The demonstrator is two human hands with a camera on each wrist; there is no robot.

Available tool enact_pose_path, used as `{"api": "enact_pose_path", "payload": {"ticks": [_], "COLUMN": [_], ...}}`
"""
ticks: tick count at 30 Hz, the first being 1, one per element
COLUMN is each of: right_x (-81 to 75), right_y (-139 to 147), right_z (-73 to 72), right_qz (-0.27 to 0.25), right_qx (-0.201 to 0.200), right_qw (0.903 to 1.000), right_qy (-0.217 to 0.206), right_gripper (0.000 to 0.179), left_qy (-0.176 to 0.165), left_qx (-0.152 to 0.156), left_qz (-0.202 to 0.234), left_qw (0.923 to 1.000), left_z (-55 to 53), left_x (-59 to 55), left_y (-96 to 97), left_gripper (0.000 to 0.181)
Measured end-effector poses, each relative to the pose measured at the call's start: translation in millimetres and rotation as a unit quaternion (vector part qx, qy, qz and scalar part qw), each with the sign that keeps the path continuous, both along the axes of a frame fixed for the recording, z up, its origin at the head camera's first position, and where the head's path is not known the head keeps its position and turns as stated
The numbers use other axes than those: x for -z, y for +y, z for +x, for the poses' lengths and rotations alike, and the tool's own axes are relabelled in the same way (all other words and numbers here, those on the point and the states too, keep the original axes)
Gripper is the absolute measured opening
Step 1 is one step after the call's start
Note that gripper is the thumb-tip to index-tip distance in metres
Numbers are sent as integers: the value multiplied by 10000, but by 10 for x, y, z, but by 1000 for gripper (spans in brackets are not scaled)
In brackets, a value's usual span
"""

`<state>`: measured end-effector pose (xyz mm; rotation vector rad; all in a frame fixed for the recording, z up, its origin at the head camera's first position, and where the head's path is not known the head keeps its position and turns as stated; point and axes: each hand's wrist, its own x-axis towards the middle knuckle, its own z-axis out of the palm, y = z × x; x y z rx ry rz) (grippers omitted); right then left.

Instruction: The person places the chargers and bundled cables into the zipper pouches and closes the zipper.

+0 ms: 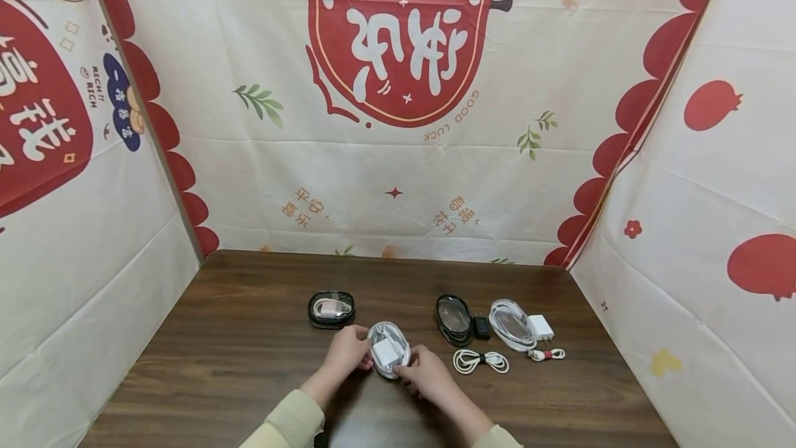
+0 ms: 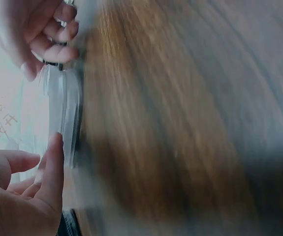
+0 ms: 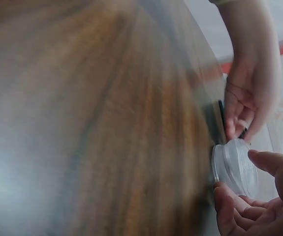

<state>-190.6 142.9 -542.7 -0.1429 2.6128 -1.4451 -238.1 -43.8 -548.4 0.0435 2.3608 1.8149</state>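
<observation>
A clear oval case (image 1: 396, 334) with a white charger block (image 1: 387, 352) inside lies low over the table between my two hands. Its left rim is held by the fingertips of my left hand (image 1: 347, 350). My right hand (image 1: 429, 375) pinches the lower right rim, thumb on top and fingers underneath. Seen from the side in the right wrist view, the clear case (image 3: 235, 164) has my right thumb at its near end and the left hand (image 3: 249, 93) at its far end. In the left wrist view the case (image 2: 65, 108) stands edge-on between both hands.
A black-rimmed case (image 1: 332, 310) with a white cable inside lies behind my left hand. To the right are another black-rimmed case (image 1: 454, 315), a black charger (image 1: 481, 328), a clear case (image 1: 513, 325), a white charger (image 1: 540, 327) and two bundled white cables (image 1: 481, 361), (image 1: 546, 355).
</observation>
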Motion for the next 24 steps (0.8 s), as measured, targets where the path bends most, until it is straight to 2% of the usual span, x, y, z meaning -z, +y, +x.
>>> {"api": "enact_pose_path", "payload": {"ticks": [6,11,14,20,24], "right_x": [-30,-48,-55,-67,-63], "right_y": [43,52,42,26,29], "right_z": [-169,-288,-373,-574,-682], "right_qz": [-218,-477,-614,-55,26], "right_qx": [293,759,1093,1244,1229], "right_qw": [9993,9956,9914,9891,9901], "right_qy": [126,273,374,783,680], "right_gripper": [47,56,56,56,57], "left_qy": [28,120,176,302,294], "left_qx": [-320,-605,-685,-717,-735], "left_qz": [225,103,27,-80,-178], "left_qw": [9992,9980,9975,9969,9967], "left_z": [-25,-51,-63,-100,-149], "left_x": [33,17,1,-24,-41], "left_y": [87,126,145,200,226], "left_gripper": [27,28,27,26,26]}}
